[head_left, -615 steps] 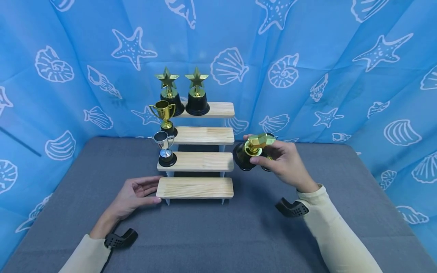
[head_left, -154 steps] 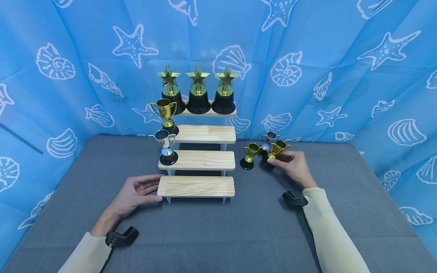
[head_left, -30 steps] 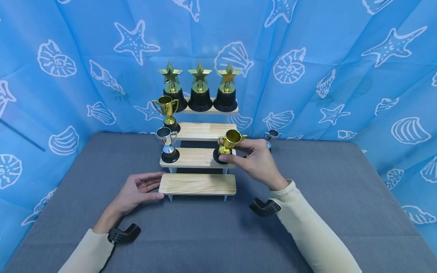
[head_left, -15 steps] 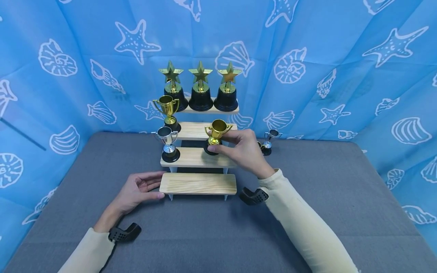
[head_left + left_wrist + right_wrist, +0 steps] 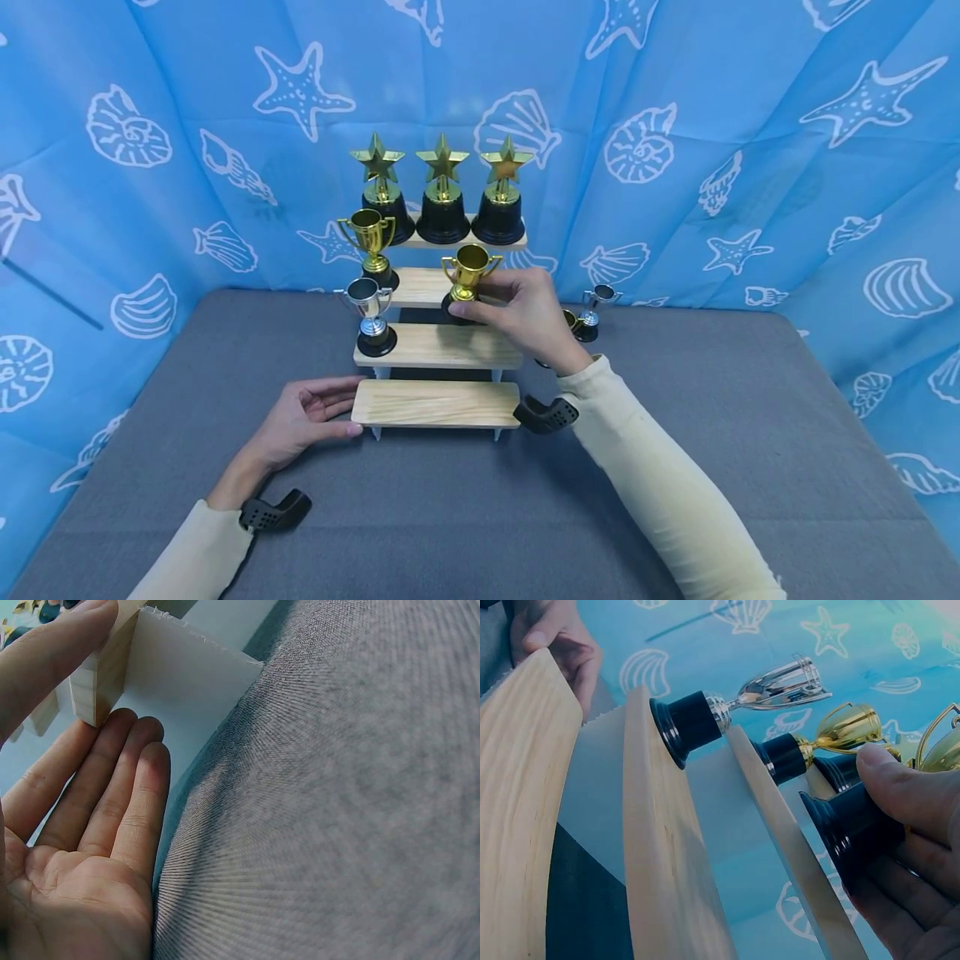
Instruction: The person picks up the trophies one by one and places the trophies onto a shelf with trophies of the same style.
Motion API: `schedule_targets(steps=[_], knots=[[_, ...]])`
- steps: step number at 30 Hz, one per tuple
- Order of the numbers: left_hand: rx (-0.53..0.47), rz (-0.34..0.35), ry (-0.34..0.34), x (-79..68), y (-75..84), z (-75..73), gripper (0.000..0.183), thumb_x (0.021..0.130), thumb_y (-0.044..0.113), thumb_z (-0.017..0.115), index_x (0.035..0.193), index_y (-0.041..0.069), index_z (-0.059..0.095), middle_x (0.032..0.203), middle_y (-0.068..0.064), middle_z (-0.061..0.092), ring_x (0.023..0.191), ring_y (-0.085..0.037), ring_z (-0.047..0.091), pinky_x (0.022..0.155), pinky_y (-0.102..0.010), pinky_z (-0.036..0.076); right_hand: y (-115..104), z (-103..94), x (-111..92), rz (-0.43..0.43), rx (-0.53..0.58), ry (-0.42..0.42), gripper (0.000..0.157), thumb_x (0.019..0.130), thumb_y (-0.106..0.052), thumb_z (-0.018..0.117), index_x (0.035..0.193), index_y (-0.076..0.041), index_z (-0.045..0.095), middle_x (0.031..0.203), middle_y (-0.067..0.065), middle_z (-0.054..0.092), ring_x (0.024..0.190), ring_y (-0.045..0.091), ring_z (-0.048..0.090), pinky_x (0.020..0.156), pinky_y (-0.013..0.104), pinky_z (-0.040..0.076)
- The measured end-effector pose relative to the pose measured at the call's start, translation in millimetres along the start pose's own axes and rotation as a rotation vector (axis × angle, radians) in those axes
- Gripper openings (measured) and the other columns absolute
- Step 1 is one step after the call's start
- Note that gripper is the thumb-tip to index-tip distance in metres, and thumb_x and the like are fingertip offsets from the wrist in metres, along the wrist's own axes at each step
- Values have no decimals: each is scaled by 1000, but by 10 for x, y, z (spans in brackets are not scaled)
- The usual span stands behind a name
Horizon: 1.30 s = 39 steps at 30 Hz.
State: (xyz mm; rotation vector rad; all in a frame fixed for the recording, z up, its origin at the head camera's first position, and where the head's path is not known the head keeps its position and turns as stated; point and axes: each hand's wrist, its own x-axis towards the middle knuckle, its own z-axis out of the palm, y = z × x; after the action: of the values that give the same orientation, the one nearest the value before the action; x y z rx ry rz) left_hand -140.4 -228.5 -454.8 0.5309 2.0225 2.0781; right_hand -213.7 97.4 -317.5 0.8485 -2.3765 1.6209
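My right hand [image 5: 522, 312] pinches a gold trophy cup [image 5: 470, 265] by its black base, over the second step from the top of a wooden display stand [image 5: 435, 404]. In the right wrist view, that cup's black base [image 5: 847, 829] is close to the step's edge; whether it touches, I cannot tell. My left hand [image 5: 300, 417] holds the left end of the lowest step between thumb and fingers. Another gold trophy cup [image 5: 369, 231] stands at the left of the second step, a silver trophy cup [image 5: 368, 298] at the left of the third.
Three star trophies [image 5: 443, 192] line the top step. On the grey table [image 5: 450, 517], right of the stand, are a silver cup [image 5: 590, 312] and a gold cup [image 5: 572, 320] partly hidden behind my right hand. A blue shell-print curtain [image 5: 697, 83] hangs behind.
The third star trophy came onto the top step earlier. Since then my right hand has taken a gold cup from the table, moving it left and up to the second step. My left hand stays put.
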Motion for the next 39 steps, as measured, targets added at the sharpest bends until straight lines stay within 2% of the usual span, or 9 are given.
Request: schedule_targets(steps=[5, 10, 15, 30, 39], knots=[[-6, 0, -3, -2, 9, 4, 69, 79, -14, 76, 139, -22, 42, 135, -14, 63, 120, -15, 64, 103, -32, 53, 14, 36, 40, 13, 11, -7, 30, 81, -9, 87, 107, 1, 77, 103, 13, 76, 97, 21, 74, 85, 28, 63], [0, 3, -6, -6, 9, -4, 69, 80, -15, 75, 139, -23, 41, 137, -23, 59, 120, -15, 64, 103, -31, 53, 20, 66, 71, 4, 21, -19, 29, 82, -9, 86, 107, 2, 77, 103, 14, 76, 97, 21, 74, 85, 27, 63], [17, -5, -8, 2, 3, -1, 70, 79, -15, 77, 139, -22, 42, 137, -28, 56, 120, -15, 64, 103, -32, 53, 29, 84, 90, -22, -23, -17, 28, 81, -11, 88, 105, 0, 78, 100, 11, 77, 93, 17, 75, 83, 26, 63], [27, -6, -6, 6, 15, 3, 71, 79, -14, 78, 140, -21, 43, 138, -30, 55, 120, -15, 63, 102, -32, 54, 35, 134, 171, -15, -77, -22, 28, 81, -15, 88, 104, -1, 79, 98, 8, 77, 89, 15, 75, 80, 26, 63], [40, -12, 1, 3, 3, -2, 71, 79, -13, 78, 140, -20, 43, 138, -33, 53, 119, -14, 64, 102, -31, 54, 26, 157, 259, 23, -87, -31, 27, 83, -17, 87, 106, -4, 79, 98, 6, 78, 87, 13, 74, 78, 25, 63]])
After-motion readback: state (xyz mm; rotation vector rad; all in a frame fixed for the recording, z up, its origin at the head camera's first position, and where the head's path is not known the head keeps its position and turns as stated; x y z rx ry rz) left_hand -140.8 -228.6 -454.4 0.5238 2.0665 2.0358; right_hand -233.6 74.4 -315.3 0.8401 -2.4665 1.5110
